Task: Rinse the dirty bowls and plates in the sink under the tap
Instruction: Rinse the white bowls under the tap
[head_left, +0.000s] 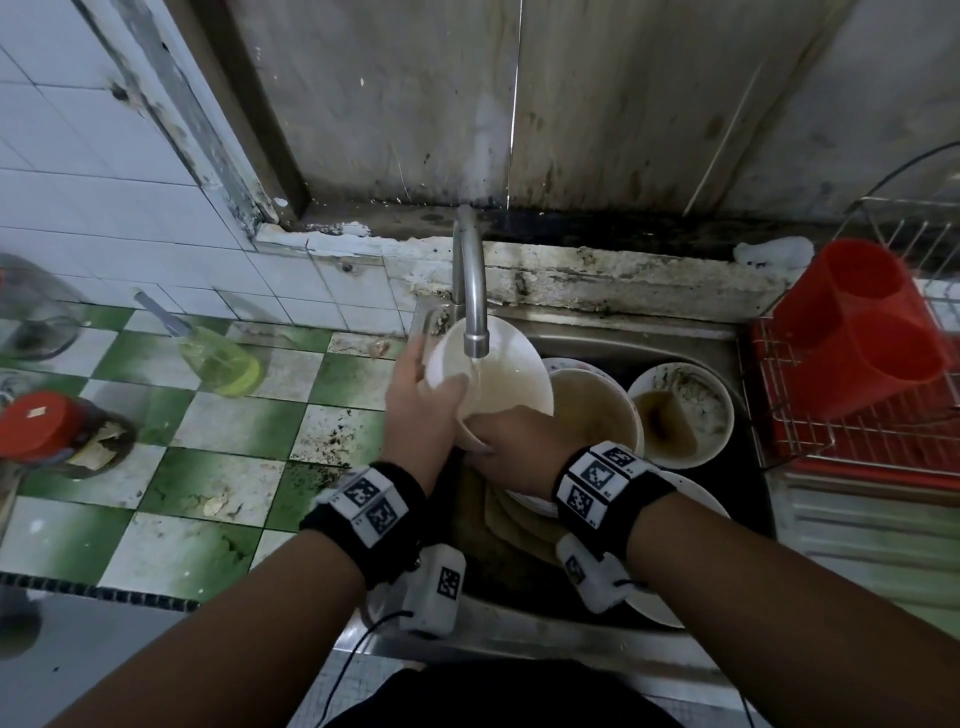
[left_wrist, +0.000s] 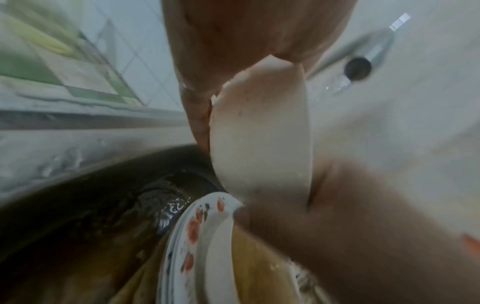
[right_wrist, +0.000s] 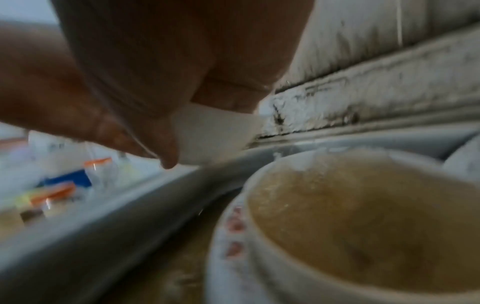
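Note:
I hold a white bowl (head_left: 498, 379) tilted under the steel tap (head_left: 474, 332), and water runs into it. My left hand (head_left: 428, 384) grips the bowl's left rim with the thumb inside. My right hand (head_left: 501, 441) holds the bowl's near side from below. In the left wrist view the bowl (left_wrist: 259, 133) shows edge-on, with fingers (left_wrist: 197, 115) along its back. The right wrist view shows my right hand (right_wrist: 155, 82) against the bowl's underside (right_wrist: 215, 133). Below stands a bowl of brown water (head_left: 592, 410) on a floral plate (right_wrist: 228, 236).
A second dirty bowl (head_left: 680, 410) and stacked white plates (head_left: 691, 493) lie in the sink (head_left: 649, 343). To the right a red utensil holder (head_left: 857, 332) sits in a wire rack (head_left: 810, 447). On the green-checked counter (head_left: 218, 467) stand a green bottle (head_left: 218, 358) and a red-lidded jar (head_left: 47, 431).

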